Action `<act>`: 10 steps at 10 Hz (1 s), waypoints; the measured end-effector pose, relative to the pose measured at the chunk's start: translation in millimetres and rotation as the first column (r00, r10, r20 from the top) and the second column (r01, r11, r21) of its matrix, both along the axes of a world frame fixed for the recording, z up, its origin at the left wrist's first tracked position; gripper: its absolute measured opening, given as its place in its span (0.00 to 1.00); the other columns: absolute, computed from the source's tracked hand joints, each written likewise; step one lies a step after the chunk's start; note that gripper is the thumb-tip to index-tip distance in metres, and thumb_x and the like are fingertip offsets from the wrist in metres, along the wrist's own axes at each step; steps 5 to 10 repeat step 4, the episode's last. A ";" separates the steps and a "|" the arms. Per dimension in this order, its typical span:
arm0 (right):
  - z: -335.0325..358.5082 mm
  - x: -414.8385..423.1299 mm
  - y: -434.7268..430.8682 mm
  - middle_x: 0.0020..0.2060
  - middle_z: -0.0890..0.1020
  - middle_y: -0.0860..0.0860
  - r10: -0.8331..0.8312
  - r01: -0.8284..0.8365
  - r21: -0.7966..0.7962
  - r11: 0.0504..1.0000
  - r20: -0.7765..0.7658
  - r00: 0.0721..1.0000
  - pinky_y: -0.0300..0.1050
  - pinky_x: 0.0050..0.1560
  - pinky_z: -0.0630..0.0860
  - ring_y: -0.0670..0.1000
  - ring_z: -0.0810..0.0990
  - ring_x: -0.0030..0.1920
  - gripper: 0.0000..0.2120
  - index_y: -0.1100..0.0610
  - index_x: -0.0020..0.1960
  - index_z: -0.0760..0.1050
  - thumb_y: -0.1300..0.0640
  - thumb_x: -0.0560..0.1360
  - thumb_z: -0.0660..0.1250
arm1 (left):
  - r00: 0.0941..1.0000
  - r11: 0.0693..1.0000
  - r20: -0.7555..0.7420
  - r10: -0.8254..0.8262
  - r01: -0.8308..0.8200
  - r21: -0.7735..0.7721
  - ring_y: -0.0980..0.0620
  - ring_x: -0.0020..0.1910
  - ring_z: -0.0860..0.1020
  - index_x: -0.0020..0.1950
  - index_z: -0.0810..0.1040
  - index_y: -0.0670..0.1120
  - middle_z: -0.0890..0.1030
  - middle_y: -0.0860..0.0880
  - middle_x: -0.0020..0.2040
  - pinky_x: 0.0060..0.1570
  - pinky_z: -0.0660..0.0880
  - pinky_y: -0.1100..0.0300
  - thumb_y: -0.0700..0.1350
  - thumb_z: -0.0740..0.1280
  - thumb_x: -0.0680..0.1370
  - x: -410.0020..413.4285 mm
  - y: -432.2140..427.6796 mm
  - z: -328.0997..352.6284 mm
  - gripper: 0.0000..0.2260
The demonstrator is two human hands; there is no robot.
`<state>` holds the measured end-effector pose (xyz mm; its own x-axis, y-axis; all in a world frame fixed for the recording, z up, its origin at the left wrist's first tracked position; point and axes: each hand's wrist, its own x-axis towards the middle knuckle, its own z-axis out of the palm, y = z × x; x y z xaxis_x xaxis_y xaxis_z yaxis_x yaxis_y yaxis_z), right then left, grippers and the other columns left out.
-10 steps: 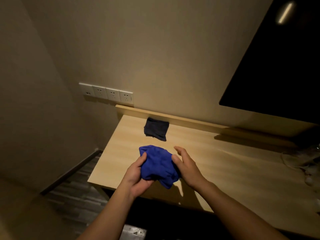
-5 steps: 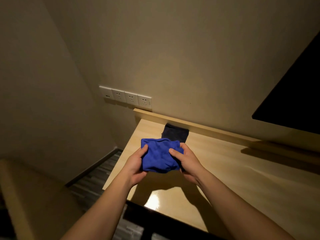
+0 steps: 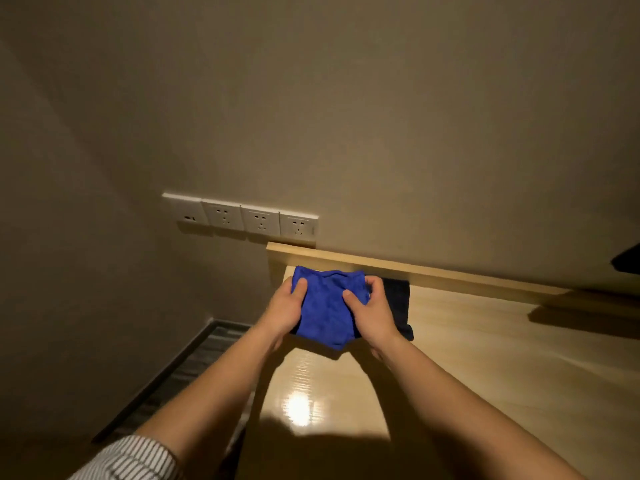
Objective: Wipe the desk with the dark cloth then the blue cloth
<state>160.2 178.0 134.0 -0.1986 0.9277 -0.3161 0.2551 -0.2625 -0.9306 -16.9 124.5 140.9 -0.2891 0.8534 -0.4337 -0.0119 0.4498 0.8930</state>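
Observation:
The blue cloth (image 3: pixel 325 306) is folded into a rough square near the far left corner of the light wooden desk (image 3: pixel 485 358). My left hand (image 3: pixel 284 311) grips its left edge and my right hand (image 3: pixel 372 313) grips its right side, thumbs on top. The dark cloth (image 3: pixel 398 306) lies flat on the desk behind my right hand, mostly hidden by the hand and the blue cloth. I cannot tell whether the blue cloth rests on the desk or hangs just above it.
A raised wooden lip (image 3: pixel 415 270) runs along the desk's back edge against the wall. A row of white wall sockets (image 3: pixel 242 218) sits above the left corner. The desk's left edge drops to a dark floor (image 3: pixel 194 362). A dark screen corner (image 3: pixel 627 261) shows at far right.
Both hands have carried the blue cloth away from me toward the desk's back left corner, next to the dark cloth. The camera has swung left and closer.

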 end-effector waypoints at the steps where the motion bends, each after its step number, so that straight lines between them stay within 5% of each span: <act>1: -13.6 -17.6 27.4 0.63 0.77 0.51 0.001 -0.021 0.058 0.998 0.331 0.944 0.44 0.55 0.80 0.53 0.80 0.61 0.25 0.49 0.71 0.63 0.49 0.80 0.72 | 0.934 0.980 -0.307 -0.185 0.151 -0.131 0.44 0.67 0.77 0.81 0.64 0.47 0.75 0.42 0.72 0.64 0.75 0.46 0.59 0.59 0.87 -35.8 41.4 -26.1 0.26; 2: -31.9 -20.7 32.4 0.70 0.71 0.54 0.052 -0.187 0.117 0.975 0.703 0.710 0.57 0.63 0.78 0.57 0.77 0.66 0.26 0.49 0.75 0.63 0.47 0.82 0.69 | 0.683 0.943 -0.651 -0.333 0.223 -0.248 0.38 0.77 0.67 0.85 0.57 0.47 0.67 0.40 0.78 0.74 0.67 0.41 0.59 0.59 0.87 -53.1 52.0 -59.3 0.30; 3: -46.1 -31.4 29.2 0.76 0.69 0.51 0.110 -0.451 0.169 0.876 0.842 0.528 0.56 0.71 0.70 0.54 0.69 0.73 0.25 0.48 0.78 0.64 0.45 0.83 0.64 | 0.490 0.875 -0.783 -0.383 0.464 -0.138 0.42 0.84 0.56 0.86 0.56 0.48 0.58 0.43 0.85 0.82 0.55 0.44 0.57 0.56 0.87 -55.6 57.1 -89.7 0.29; 4: -66.2 -45.5 27.3 0.84 0.55 0.50 0.215 -0.601 0.046 0.798 0.910 0.355 0.56 0.80 0.52 0.53 0.50 0.83 0.31 0.47 0.84 0.53 0.39 0.84 0.55 | 0.300 0.775 -0.864 -0.404 0.614 -0.149 0.46 0.86 0.49 0.87 0.54 0.49 0.51 0.47 0.87 0.82 0.42 0.46 0.56 0.52 0.88 -55.2 54.0 -121.3 0.28; 10: -66.2 -45.5 27.3 0.84 0.55 0.50 0.215 -0.601 0.046 0.798 0.910 0.355 0.56 0.80 0.52 0.53 0.50 0.83 0.31 0.47 0.84 0.53 0.39 0.84 0.55 | 0.300 0.775 -0.864 -0.404 0.614 -0.149 0.46 0.86 0.49 0.87 0.54 0.49 0.51 0.47 0.87 0.82 0.42 0.46 0.56 0.52 0.88 -55.2 54.0 -121.3 0.28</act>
